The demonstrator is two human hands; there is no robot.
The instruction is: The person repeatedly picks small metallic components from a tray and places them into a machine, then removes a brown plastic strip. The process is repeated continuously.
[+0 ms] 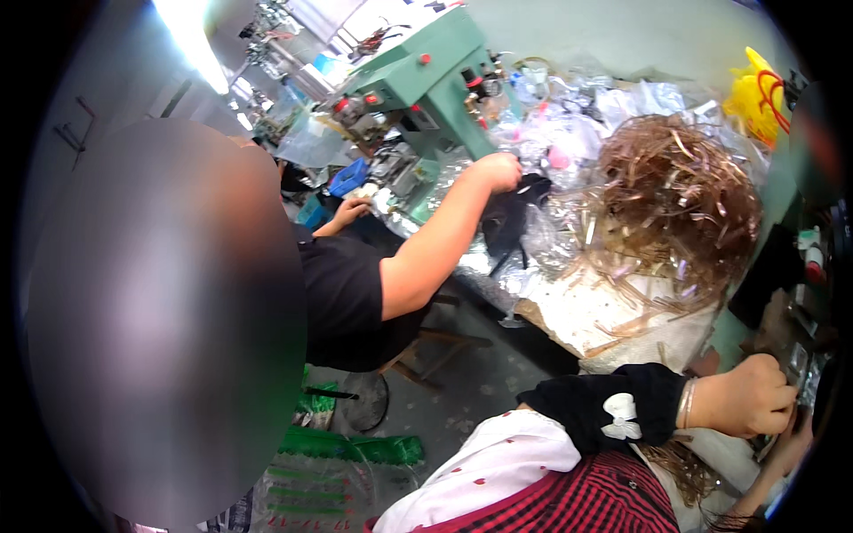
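At the lower right edge, the left hand (745, 397) is clenched in a fist-like grip, perhaps on a small dark part (771, 441) beneath it; the right hand (793, 446), just below, is mostly hidden, grip unclear. A heap of brown strips (680, 200) covers the cluttered counter (577, 320) beside a green machine (435, 75)

The left hand (745, 397) is curling its fingers (782, 404) just below the strip pile (675, 200); a co-worker's hand (499, 171) is reaching left of that pile.
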